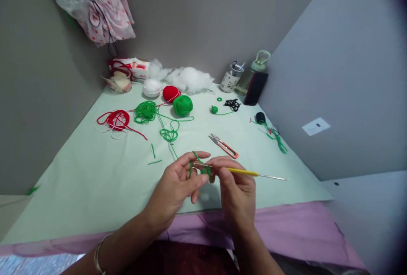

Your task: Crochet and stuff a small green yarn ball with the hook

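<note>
My left hand (178,183) pinches a small piece of green crochet work (205,172) between thumb and fingers. Green yarn loops over its raised index finger. In my right hand (237,190) is a crochet hook (243,172) with a yellow handle and metal ends, held like a pen. The hook's left tip lies at the yarn near the left fingers; whether it passes through a stitch is too small to tell. From the left hand the green strand runs up the table to a loose green tangle (169,133). Thread snips (224,146) with orange handles lie just beyond my hands.
Behind lie a green yarn ball (183,105), a red ball (171,94), a white ball (151,88) and white stuffing (190,79). A pen cup (231,79), bottle (246,77) and phone (256,88) stand at back right. Red yarn (118,120) lies left.
</note>
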